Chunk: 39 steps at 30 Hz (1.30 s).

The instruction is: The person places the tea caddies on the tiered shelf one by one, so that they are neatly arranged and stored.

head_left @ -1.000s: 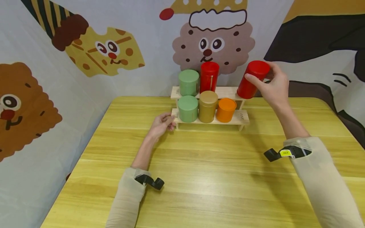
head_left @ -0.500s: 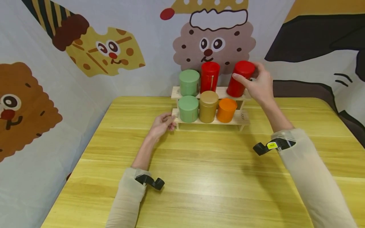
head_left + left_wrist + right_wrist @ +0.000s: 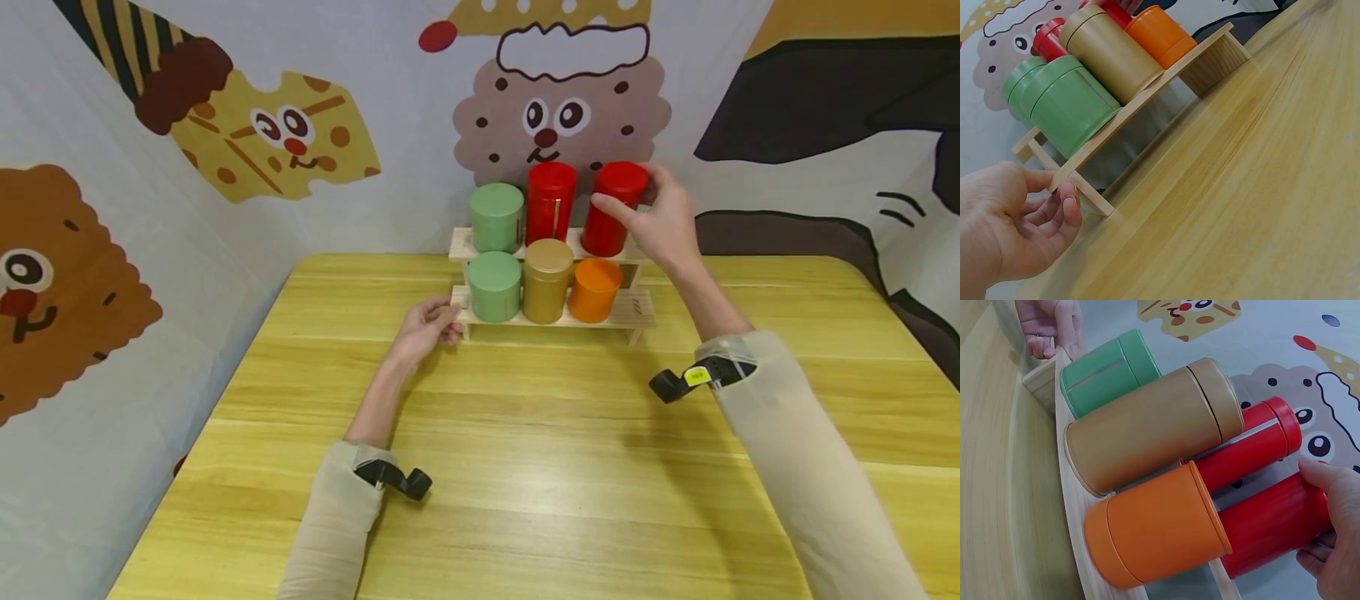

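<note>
My right hand (image 3: 663, 218) grips a red canister (image 3: 609, 218) near its top, at the right part of the rack's upper shelf; its base is right at the shelf board. A second red canister (image 3: 551, 204) stands just left of it, and a green canister (image 3: 497, 218) is at that shelf's left end. With thumb and fingers my left hand (image 3: 1016, 219) pinches the left end of the lower board of the wooden rack (image 3: 637, 310). On that lower board stand another green canister (image 3: 494, 287), a gold canister (image 3: 547, 283) and a shorter orange canister (image 3: 596, 290).
The rack stands at the back of a wooden table (image 3: 510, 467), close to a cartoon-printed cloth (image 3: 405, 125). Bare board shows right of the orange canister. Black wrist straps (image 3: 393, 477) with small cameras sit over both sleeves.
My right hand has carried the red canister leftward from beyond the rack's right end to beside the other red canister, and it has become more upright. My left hand has stayed put.
</note>
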Each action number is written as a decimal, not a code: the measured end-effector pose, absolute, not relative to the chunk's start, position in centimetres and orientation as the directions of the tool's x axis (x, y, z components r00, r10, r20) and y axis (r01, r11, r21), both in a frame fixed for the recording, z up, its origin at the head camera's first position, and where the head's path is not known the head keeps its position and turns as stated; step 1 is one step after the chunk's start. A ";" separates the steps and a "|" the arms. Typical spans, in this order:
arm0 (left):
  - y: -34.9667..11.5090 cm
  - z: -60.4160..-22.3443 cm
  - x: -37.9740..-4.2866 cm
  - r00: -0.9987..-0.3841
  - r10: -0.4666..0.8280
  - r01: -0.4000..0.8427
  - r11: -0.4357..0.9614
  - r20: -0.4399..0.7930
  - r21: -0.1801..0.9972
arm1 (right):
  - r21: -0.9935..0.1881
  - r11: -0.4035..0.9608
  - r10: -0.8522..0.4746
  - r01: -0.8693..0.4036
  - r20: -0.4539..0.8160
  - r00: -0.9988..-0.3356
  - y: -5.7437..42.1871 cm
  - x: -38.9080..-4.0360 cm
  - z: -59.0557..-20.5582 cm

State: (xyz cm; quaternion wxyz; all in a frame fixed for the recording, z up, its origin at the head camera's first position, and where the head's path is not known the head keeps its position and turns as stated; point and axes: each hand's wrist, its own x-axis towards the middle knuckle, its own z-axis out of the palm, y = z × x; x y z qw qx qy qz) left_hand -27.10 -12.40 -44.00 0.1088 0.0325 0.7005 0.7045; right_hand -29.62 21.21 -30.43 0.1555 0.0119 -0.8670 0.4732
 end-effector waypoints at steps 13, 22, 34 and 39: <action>-12.3 -44.1 -27.1 -0.975 0.193 -0.109 0.005 -0.108 0.994 | -0.817 0.547 0.080 -0.183 0.269 -0.960 20.4 -29.8 -30.4; -12.2 -44.0 -27.1 -0.973 0.203 -0.110 -0.001 -0.108 0.994 | -0.812 0.551 0.040 -0.192 0.256 -0.966 20.6 -29.7 -30.4; -12.0 -44.0 -27.2 -0.985 0.135 -0.106 0.043 -0.111 0.993 | -0.792 0.569 -0.019 -0.221 0.255 -0.967 21.8 -29.1 -30.7; -12.3 -43.6 -26.8 -0.995 0.058 -0.072 0.101 -0.078 0.992 | -0.792 0.584 -0.001 -0.178 0.218 -0.976 22.7 -28.3 -31.5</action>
